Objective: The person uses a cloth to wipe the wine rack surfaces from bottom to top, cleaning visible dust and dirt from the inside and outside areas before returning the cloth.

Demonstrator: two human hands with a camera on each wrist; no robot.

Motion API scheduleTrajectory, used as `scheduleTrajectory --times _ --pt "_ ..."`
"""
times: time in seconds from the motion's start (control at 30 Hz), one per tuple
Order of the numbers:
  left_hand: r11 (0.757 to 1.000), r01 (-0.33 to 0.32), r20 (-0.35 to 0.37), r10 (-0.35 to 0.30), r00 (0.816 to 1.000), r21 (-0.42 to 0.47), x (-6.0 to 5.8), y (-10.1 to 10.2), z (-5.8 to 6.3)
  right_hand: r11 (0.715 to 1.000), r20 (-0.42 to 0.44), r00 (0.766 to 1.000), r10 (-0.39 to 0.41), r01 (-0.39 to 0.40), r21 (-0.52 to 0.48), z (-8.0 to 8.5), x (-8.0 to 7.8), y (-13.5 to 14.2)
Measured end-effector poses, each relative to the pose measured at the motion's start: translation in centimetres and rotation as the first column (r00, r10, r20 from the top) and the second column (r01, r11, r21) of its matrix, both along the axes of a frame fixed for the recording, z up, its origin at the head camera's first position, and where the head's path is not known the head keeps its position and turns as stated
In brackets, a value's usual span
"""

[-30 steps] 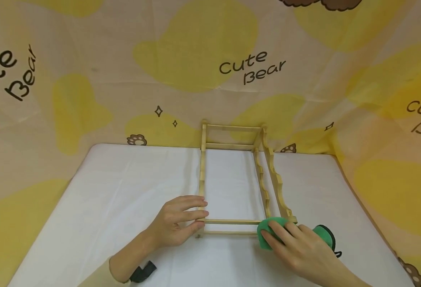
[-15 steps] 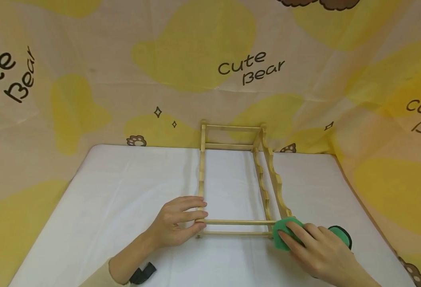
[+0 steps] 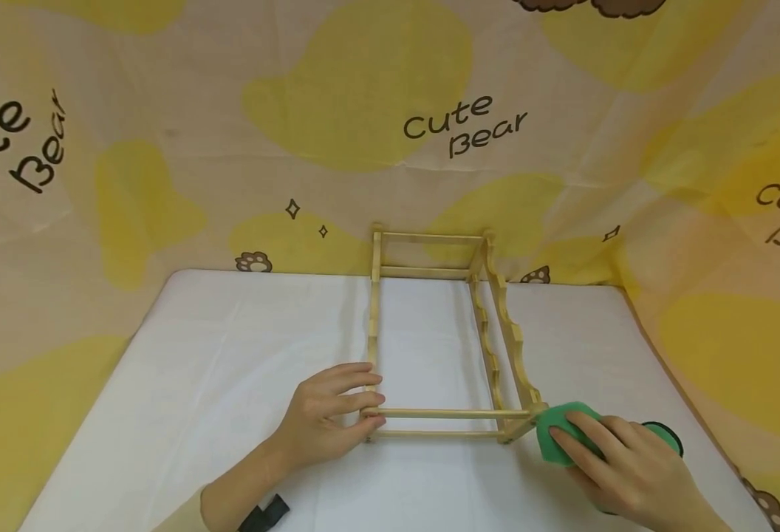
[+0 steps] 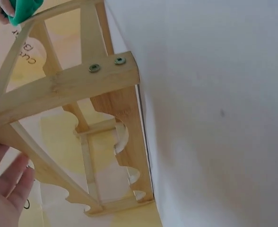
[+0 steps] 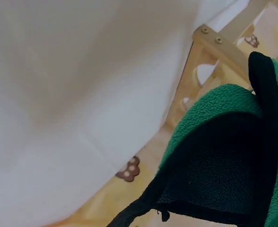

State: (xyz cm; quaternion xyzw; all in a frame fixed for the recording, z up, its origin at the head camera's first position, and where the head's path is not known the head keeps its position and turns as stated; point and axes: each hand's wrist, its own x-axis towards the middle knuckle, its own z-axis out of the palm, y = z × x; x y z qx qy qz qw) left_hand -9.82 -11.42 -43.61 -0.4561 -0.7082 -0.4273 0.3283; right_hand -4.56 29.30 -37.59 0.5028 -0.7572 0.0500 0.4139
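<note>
A pale wooden rack (image 3: 513, 332) with scalloped side rails lies on the white-covered table. My left hand (image 3: 326, 410) grips its near left corner, fingers over the rail and thumb at the front bar. In the left wrist view, fingers (image 4: 17, 184) show beside the scalloped rail of the rack (image 4: 58, 92). My right hand (image 3: 629, 458) holds a bunched green cloth (image 3: 556, 440) right at the rack's near right corner. The right wrist view shows the green cloth (image 5: 214, 104) with its black edging and a dark strap, partly covering the rack (image 5: 231, 52).
A white sheet (image 3: 244, 340) covers the table. Bear-print fabric (image 3: 337, 96) rises behind it and at both sides, close behind the rack's far end. A black strap-like object (image 3: 265, 513) shows by the left wrist.
My right hand has slid the green cloth rightward along the near bar to the rack's right corner, uncovering the bar. My left hand and the rack have stayed in place.
</note>
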Motion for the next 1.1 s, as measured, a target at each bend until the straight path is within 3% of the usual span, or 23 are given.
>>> scheduleTrajectory --times 0.1,0.27,0.43,0.6,0.8,1.1 --pt "0.999 -0.045 0.024 0.045 0.999 -0.014 0.5 0.0 0.2 1.000 -0.004 1.000 -0.017 0.017 -0.011 -0.2 -0.2 0.9" --pt "0.996 -0.079 0.078 0.082 0.994 -0.036 1.1 0.0 0.5 0.992 -0.020 0.993 -0.117 0.115 -0.054 -0.4 -0.6 2.2" --pt "0.997 -0.058 0.141 0.063 0.988 -0.041 1.5 0.1 0.7 0.976 -0.009 0.984 -0.177 0.174 -0.131 -0.4 -1.1 2.6" --pt "0.999 -0.022 0.172 0.027 0.985 -0.032 1.6 0.2 1.0 0.964 0.015 0.974 -0.227 0.227 -0.136 -0.5 -1.5 2.9" --pt "1.000 -0.023 0.179 0.026 0.984 -0.020 1.7 0.3 1.0 0.946 0.056 0.957 -0.283 0.288 -0.146 -0.8 -2.3 3.4" --pt "0.999 -0.017 0.175 0.022 0.984 -0.028 2.1 -0.1 1.3 0.925 0.059 0.949 -0.310 0.315 -0.214 -0.7 -3.3 3.5"
